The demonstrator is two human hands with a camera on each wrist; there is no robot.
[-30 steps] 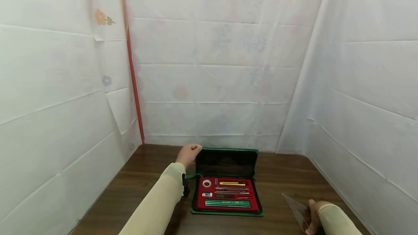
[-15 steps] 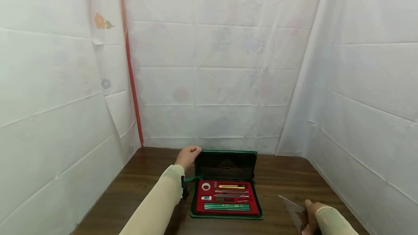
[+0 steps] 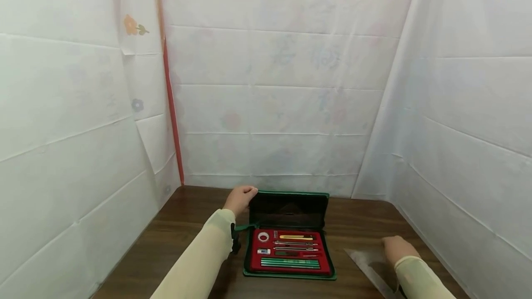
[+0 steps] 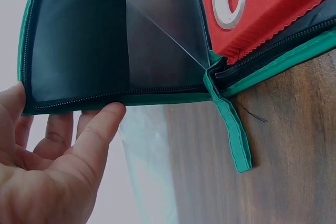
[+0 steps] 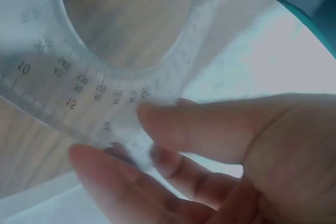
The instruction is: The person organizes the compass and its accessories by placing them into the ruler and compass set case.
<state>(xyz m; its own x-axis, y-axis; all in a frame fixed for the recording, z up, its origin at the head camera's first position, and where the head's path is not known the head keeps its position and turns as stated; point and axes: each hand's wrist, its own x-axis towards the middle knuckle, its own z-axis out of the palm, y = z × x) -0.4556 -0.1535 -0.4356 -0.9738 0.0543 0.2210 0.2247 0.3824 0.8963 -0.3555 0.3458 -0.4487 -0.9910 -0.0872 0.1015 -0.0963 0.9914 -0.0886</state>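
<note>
A green-edged zip case (image 3: 289,276) lies unzipped on the wooden table, its black lid (image 3: 270,206) raised. My left hand (image 3: 240,200) pinches the lid's upper left corner; in the left wrist view the fingers (image 4: 100,129) are at its green edge. A clear sheet pocket (image 4: 163,19) lines the lid. To the right of the case, my right hand (image 3: 399,250) pinches a clear plastic set square (image 3: 365,264) near a corner. Numbers and a round cut-out with protractor marks show on the set square (image 5: 94,87) in the right wrist view.
The case's red tray (image 3: 254,262) bears a white tape ring (image 3: 263,237), a yellow cutter (image 3: 297,237), compasses (image 3: 296,249), an eraser (image 3: 263,251) and several green pencils (image 3: 289,262). A green strap (image 4: 231,135) hangs at the hinge. White sheeting (image 3: 270,105) surrounds the table.
My right hand has moved away from me and slightly left, carrying the set square toward the case. My left hand keeps its grip on the lid, which has not moved.
</note>
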